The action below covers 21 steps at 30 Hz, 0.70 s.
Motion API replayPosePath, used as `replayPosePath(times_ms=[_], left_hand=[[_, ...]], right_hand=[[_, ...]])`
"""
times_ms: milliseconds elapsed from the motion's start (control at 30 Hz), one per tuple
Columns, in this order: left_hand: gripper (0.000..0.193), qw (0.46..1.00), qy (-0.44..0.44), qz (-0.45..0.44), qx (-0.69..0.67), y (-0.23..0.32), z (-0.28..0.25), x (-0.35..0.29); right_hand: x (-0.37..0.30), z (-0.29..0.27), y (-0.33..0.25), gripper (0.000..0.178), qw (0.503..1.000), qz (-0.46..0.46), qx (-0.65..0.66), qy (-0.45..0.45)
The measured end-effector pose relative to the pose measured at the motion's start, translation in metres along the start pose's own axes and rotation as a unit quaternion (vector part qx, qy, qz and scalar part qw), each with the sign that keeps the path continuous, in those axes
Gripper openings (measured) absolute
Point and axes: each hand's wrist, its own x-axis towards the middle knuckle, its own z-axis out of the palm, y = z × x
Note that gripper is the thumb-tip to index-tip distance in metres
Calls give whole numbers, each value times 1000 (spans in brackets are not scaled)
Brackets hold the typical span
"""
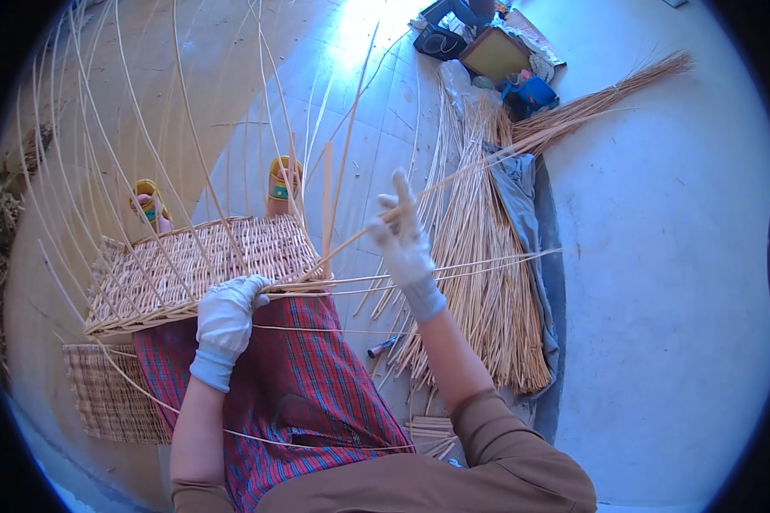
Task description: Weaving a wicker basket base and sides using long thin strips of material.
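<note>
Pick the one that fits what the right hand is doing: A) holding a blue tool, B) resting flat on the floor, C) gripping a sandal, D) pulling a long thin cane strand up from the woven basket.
D: the gloved right hand is raised, pinching a thin cane strand that runs down to the woven basket on the lap.

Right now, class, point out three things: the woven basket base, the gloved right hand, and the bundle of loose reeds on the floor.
Basket base (231, 256): head view, middle of woven panel.
Right hand (406, 244): head view, back of glove.
Reeds (479, 282): head view, middle of bundle.
</note>
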Motion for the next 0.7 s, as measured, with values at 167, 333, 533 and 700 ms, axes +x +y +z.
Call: replayPosePath(times_ms=[167, 333, 533, 700], left_hand=[[42, 991, -100, -36, -84, 11, -26, 22], [48, 998, 20, 29, 60, 16, 11, 2], [47, 950, 216, 15, 226, 46, 32, -13], [41, 974, 82, 30, 209, 56, 41, 2]], right_hand=[[26, 35, -87, 60, 978, -77, 14, 194], [86, 148, -87, 12, 906, -297, -214, -213], [86, 159, -103, 32, 963, -161, -175, -127], [87, 148, -111, 31, 972, -142, -45, -182]])
